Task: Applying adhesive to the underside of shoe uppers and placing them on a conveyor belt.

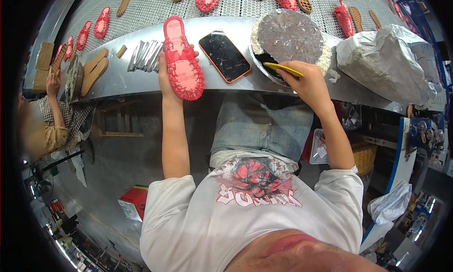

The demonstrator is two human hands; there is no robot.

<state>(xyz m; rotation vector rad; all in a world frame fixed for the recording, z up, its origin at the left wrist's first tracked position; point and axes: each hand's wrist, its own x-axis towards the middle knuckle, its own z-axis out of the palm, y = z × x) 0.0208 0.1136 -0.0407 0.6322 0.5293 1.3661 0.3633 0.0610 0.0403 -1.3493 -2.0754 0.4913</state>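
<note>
My left hand [166, 77] grips a red woven sandal [184, 76] from its left side, raised over the front edge of the metal bench [132, 85]. The sandal's insole faces up and its heel points away from me. In my right hand [309, 83] is a yellow-handled tool [289, 70], whose far end reaches into the dark opening of a round pot; that tip is hidden. A round, crusted cover [292, 36] lies over most of the pot. Between my hands, a black-screened phone [225, 56] with an orange edge rests on the bench.
Red sandals [101, 23] and brown soles [356, 19] sit on the perforated belt [155, 8] beyond the bench. Metal strips [145, 56] and tan insoles [94, 71] lie left; a white bag [387, 59] stands right. At far left, a co-worker's hand [53, 82] holds a sole.
</note>
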